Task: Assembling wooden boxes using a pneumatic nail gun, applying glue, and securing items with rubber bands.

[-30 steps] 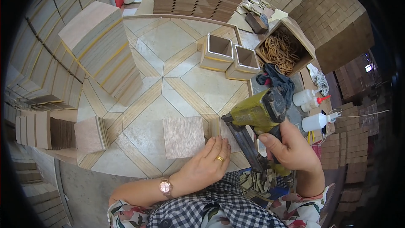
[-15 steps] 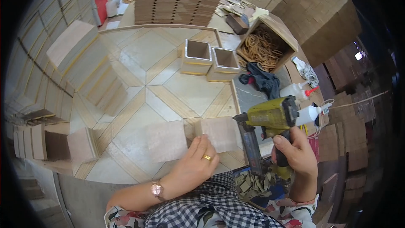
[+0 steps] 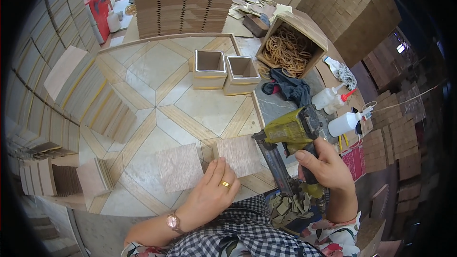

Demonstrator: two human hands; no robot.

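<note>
My right hand (image 3: 328, 166) is wrapped tight around the handle of a yellow-and-black nail gun (image 3: 291, 126) at a patterned worktable (image 3: 143, 135). The tool's nose is at the far right corner of a square wooden piece (image 3: 242, 156) near the table's front edge; whether the two touch, I cannot tell. My left hand (image 3: 216, 186), a gold ring on one finger, lays its fingertips together at the piece's near left edge; my thumb is hidden, so I cannot tell whether I am pinching the wood. Just to the left, a square panel (image 3: 180, 167) lies on the tabletop. Beyond, two open-topped boxes (image 3: 209, 82) stand side by side, near a wooden bin (image 3: 312, 28) of rubber bands (image 3: 287, 50) and a dark cloth (image 3: 294, 89). White bottles (image 3: 343, 124) sit at right.
</note>
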